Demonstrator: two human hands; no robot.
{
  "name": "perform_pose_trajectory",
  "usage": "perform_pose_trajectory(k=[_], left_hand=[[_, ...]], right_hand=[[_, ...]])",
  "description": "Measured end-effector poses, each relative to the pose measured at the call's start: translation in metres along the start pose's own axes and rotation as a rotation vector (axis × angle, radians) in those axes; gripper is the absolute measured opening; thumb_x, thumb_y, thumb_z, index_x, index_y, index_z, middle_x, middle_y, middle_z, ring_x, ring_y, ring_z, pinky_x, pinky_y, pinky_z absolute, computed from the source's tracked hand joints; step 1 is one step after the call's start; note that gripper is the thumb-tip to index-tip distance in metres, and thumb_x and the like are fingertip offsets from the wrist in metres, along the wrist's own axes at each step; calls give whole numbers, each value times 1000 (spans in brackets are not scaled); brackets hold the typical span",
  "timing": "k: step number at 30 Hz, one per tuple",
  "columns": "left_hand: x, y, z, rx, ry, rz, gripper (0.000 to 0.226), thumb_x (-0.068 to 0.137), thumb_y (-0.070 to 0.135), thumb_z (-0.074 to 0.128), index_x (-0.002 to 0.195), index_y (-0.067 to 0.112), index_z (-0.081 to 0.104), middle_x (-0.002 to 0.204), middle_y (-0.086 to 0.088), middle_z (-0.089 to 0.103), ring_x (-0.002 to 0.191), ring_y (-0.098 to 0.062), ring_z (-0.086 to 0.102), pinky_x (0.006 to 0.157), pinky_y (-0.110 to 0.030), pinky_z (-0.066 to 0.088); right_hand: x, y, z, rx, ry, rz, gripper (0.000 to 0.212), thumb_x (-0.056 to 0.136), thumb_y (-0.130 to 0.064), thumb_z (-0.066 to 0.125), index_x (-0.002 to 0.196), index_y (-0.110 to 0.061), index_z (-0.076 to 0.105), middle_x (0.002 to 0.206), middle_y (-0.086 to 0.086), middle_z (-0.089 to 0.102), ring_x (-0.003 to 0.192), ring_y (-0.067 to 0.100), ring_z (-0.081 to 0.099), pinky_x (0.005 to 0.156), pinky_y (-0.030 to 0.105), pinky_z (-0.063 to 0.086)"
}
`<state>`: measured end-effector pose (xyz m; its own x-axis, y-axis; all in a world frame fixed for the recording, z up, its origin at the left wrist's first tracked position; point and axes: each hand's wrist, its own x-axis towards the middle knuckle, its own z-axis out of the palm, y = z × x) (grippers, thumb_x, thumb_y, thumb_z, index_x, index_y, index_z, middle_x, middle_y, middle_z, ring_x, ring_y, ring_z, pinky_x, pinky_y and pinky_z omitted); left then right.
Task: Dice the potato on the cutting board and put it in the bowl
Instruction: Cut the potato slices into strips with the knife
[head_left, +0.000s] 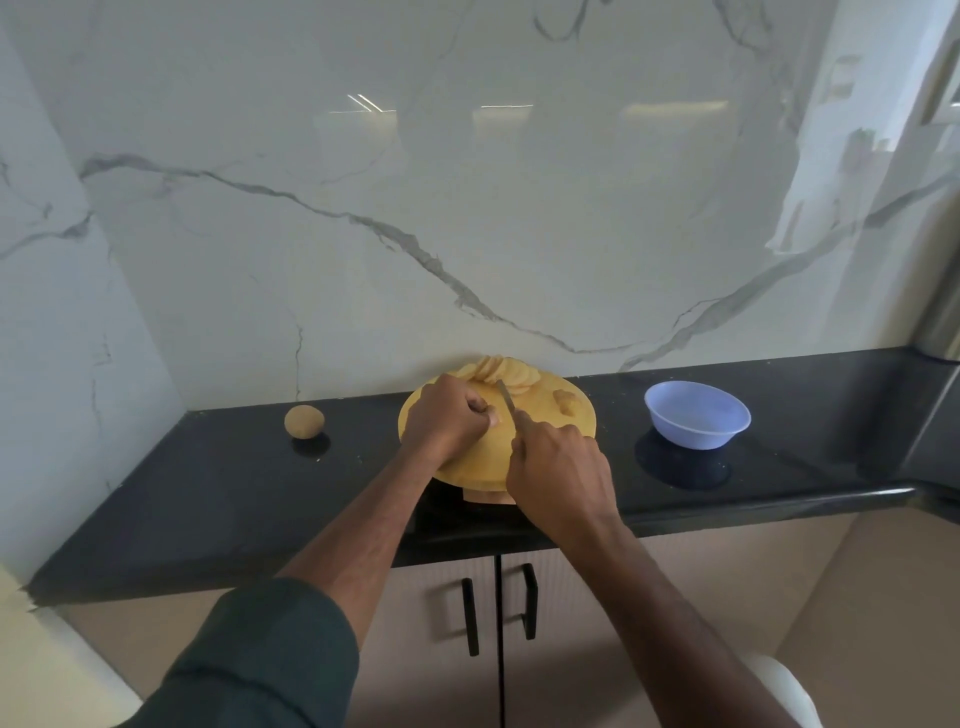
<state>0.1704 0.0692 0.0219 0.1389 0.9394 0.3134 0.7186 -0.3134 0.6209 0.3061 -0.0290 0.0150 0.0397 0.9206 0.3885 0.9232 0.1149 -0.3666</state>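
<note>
At frame centre, on the round yellow wooden cutting board (540, 415), the left hand (447, 415) curls its fingers (480, 405) around a small pale potato piece (493, 417); its long axis cannot be told. The right hand (561, 467) grips a slim steel knife (506, 397), blade pointing away. Thin round slices (501, 371) fan along the board's far edge. The smooth lavender plastic bowl (697, 414) sits right on the glossy black table (208, 478)
</note>
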Motion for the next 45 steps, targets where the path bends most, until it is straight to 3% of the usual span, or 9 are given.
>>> perform_pose_trajectory(k=[7, 12, 19, 26, 29, 36, 38, 42, 45], left_hand=[[2, 0, -2, 12, -29, -25, 18, 80, 25, 79, 66, 13, 77, 63, 2, 71, 70, -15, 68, 77, -29, 50], [6, -2, -3, 22, -47, -11, 22, 78, 26, 79, 64, 10, 75, 62, -5, 70, 69, -23, 68, 74, -43, 58], [6, -2, -3, 27, -46, 4, 20, 79, 26, 77, 65, 12, 75, 61, -2, 69, 68, -21, 68, 77, -44, 58], [6, -6, 0, 4, -22, 0, 27, 79, 24, 77, 62, 4, 69, 59, -12, 63, 56, -17, 50, 75, -46, 55], [6, -8, 1, -2, -24, 2, 28, 80, 24, 77, 62, 3, 70, 60, -11, 66, 59, -26, 58, 77, -44, 55], [10, -12, 4, -36, -26, -38, 23, 80, 22, 76, 71, 1, 73, 74, -14, 72, 69, -23, 66, 70, -32, 45], [9, -9, 3, -30, -25, -49, 21, 81, 21, 77, 71, 2, 75, 73, -10, 73, 79, -25, 70, 72, -29, 43], [6, -3, -1, -41, -22, -35, 12, 82, 18, 80, 70, 14, 80, 57, 23, 64, 67, 5, 63, 69, -12, 44], [2, -1, -1, -50, -8, -21, 9, 82, 17, 80, 73, 16, 81, 67, 26, 67, 67, 8, 61, 72, -16, 46]], right_hand=[[-2, -2, 4, -10, -20, -31, 46, 105, -29, 38, 151, -27, 44, 88, 4, 64, 78, 25, 61, 66, 39, 53], [-1, -1, 5, -8, -18, -31, 46, 105, -29, 37, 150, -27, 45, 86, 4, 65, 75, 25, 61, 65, 39, 54], [-1, -1, 3, -24, -26, -53, 46, 105, -28, 36, 150, -26, 45, 86, 3, 64, 75, 23, 60, 63, 37, 52], [13, -1, -1, -67, -87, -76, 37, 98, -21, 44, 131, -23, 61, 84, 2, 62, 76, 25, 60, 62, 36, 50], [20, 0, -2, -59, -108, -83, 33, 98, -23, 44, 123, -22, 65, 81, -1, 60, 73, 21, 59, 63, 36, 51], [22, -2, -2, -23, -140, -60, 29, 95, -20, 46, 114, -17, 68, 77, 2, 58, 72, 24, 58, 57, 33, 40], [21, -5, -2, -50, -139, -64, 28, 94, -19, 46, 113, -18, 67, 79, 2, 58, 73, 24, 59, 57, 33, 40], [20, -9, -5, -83, -143, -57, 22, 96, -20, 47, 108, -17, 65, 81, 1, 54, 76, 24, 58, 62, 34, 40], [18, -11, -7, -79, -143, -65, 21, 97, -21, 47, 109, -16, 64, 83, 2, 56, 77, 25, 59, 63, 36, 44]])
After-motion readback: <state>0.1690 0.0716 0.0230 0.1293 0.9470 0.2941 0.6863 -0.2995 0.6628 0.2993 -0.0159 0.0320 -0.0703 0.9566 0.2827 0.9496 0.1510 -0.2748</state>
